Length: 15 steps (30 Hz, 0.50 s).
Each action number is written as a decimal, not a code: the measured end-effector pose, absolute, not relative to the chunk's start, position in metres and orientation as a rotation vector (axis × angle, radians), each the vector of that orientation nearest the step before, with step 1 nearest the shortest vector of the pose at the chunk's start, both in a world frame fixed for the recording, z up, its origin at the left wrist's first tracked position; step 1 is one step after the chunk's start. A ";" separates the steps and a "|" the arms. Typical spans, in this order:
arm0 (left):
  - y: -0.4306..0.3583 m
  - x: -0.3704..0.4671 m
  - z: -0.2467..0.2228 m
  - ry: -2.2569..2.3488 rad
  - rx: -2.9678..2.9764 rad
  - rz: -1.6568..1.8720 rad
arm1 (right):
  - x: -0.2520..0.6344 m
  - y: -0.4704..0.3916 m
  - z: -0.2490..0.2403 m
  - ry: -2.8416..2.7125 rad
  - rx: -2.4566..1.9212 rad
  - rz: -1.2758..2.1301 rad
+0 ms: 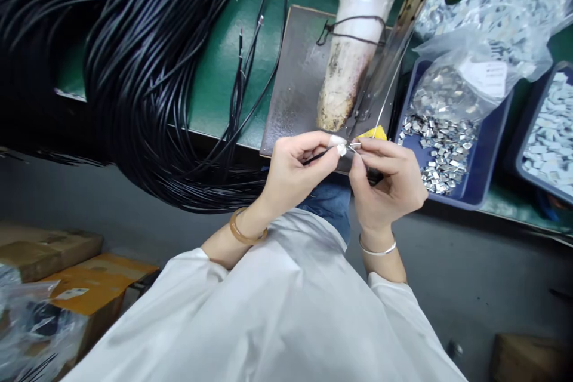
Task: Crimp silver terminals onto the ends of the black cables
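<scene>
My left hand [293, 170] pinches a black cable [315, 157] close to its end, with white wrapping on thumb and finger. Facing it, my right hand [388, 182] has thumb and forefinger closed on a small silvery metal piece [355, 145] at the cable's tip. Fingers partly hide the join, so I cannot tell whether the piece is fitted on. Just beyond the right fingertips lies a yellow sponge-like block [373, 133]. A thin wire [387, 98] runs down to it from above.
A thick bundle of black cables [147, 71] covers the left of the green table [215, 83]. A dark board [295, 71] lies ahead under a plastic-wrapped tube [358, 30]. On the right, a blue tray [487, 155] holds small metal shells; another tray [521, 155] holds pale pieces.
</scene>
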<state>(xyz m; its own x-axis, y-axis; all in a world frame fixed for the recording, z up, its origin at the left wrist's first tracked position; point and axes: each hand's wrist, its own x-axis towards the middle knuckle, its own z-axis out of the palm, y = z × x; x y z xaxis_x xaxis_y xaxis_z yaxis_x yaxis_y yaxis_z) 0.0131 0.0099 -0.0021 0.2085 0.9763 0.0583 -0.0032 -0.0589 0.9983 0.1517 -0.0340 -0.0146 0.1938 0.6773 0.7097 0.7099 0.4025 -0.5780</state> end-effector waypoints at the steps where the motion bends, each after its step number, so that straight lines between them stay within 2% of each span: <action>1: 0.010 0.013 -0.002 1.024 1.346 1.092 | 0.152 -0.034 -0.014 -1.517 -1.305 -0.051; 15: 0.005 0.009 -0.005 0.888 1.383 0.905 | 0.162 -0.047 -0.018 -1.512 -1.216 0.049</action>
<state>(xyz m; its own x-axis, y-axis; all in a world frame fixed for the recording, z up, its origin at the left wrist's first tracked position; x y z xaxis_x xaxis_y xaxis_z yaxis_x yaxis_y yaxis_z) 0.0089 0.0051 -0.0049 0.4062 0.9137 0.0112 -0.0064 -0.0094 0.9999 0.1619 -0.0470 -0.0175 0.1727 0.6881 0.7047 0.6407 0.4650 -0.6110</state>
